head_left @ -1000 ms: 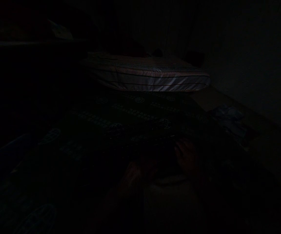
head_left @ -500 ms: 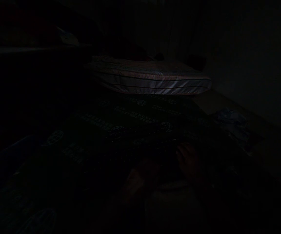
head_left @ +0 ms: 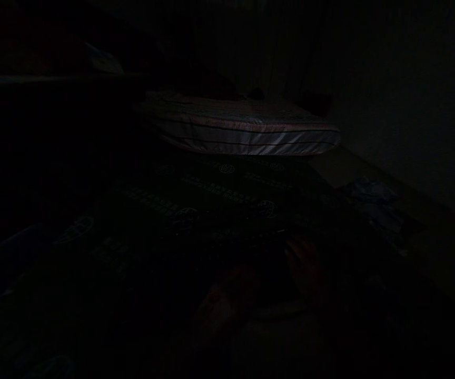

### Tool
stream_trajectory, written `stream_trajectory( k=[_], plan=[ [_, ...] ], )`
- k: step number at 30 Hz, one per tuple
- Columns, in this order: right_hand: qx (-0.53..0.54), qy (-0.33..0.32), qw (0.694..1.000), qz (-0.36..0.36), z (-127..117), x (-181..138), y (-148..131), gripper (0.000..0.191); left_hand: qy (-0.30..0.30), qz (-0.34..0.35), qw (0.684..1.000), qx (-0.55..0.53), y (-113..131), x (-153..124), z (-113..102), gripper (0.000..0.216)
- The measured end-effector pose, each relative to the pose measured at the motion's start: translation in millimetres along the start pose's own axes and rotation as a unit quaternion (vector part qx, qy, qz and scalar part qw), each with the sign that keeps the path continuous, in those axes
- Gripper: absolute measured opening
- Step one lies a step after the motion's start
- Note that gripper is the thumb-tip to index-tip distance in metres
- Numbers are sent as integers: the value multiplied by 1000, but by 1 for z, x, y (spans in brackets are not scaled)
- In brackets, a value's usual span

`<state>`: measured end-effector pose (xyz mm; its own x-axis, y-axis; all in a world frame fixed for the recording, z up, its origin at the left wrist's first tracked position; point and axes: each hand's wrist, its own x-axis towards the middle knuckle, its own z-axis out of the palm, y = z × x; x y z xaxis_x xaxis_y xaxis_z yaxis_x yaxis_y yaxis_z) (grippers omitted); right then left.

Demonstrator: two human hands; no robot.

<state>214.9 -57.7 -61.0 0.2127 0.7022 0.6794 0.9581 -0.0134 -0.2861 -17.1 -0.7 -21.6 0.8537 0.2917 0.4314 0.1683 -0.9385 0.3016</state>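
The picture is very dark. My left hand [head_left: 223, 297] shows low in the middle, its back dimly lit and its fingers lost in shadow. To its right my right hand [head_left: 304, 260] reaches forward, with faintly visible fingers stretched out and a little apart. Both hands are at a black thing [head_left: 227, 250] with small bright glints along it; its kind cannot be made out, nor how firmly either hand touches it. Under it lies a dark green sheet [head_left: 207, 181] printed with pale globe marks and lettering.
A mattress [head_left: 251, 139] in a striped cover lies beyond the green sheet. Crumpled pale-blue cloth or plastic [head_left: 375, 192] is on the floor at the right, near the wall [head_left: 409, 116]. A raised ledge [head_left: 33, 80] runs along the upper left.
The view has shifted slightly and grown dimmer. My left hand sits a little lower in the picture; the right has barely moved, still at the black thing.
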Motion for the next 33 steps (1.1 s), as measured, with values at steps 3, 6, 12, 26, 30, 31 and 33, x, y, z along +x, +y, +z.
stream_trajectory(
  k=[3, 6, 12, 26, 30, 31, 33],
  plan=[
    [19, -1, 1000, 19, -1, 1, 1, 29, 0, 4, 1000, 5, 0, -1, 0, 32],
    [24, -5, 999, 33, -1, 1, 3, 29, 3, 10, 1000, 13, 0, -2, -1, 31],
    [28, -9, 999, 38, 1, 4, 8, 30, 8, 22, 999, 29, 0, -2, -4, 31],
    [-68, -106, 991, -34, 27, 106, 46, 21, 14, 26, 998, 56, -2, -6, -4, 30],
    [-100, -145, 983, -51, 54, 143, 60, 16, 9, 27, 998, 59, -1, -7, -4, 29],
    [-107, -156, 980, -56, 61, 151, 62, 15, 8, 26, 998, 60, -1, -7, -4, 29],
    [-121, -176, 975, -65, 74, 163, 67, 14, 6, 25, 998, 61, -1, -8, -3, 28]
  ],
)
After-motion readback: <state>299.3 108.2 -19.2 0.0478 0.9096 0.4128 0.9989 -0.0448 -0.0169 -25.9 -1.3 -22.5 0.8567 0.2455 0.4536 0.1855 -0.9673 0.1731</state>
